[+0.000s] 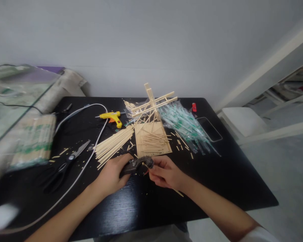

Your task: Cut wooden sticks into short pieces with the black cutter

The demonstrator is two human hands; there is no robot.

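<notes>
My left hand (112,176) is closed around a dark tool (137,165), perhaps cutters, held just above the black table (131,215). My right hand (165,174) pinches a thin bamboo stick (178,192) whose tip meets the tool's jaws; the stick's other end pokes out below my wrist. Just beyond the hands lies a flat panel of glued sticks (151,139) with an upright stick frame (153,102) rising from its far end. A fan of loose sticks (113,144) lies to the left of the panel.
A yellow glue gun (113,117) with a white cable (91,154) lies behind the sticks. Black scissors (65,164) are on the left, beside packed stick bundles (32,141). Wrapped chopsticks (187,126), a phone (212,129) and a red lighter (194,107) lie on the right. Cut bits litter the table.
</notes>
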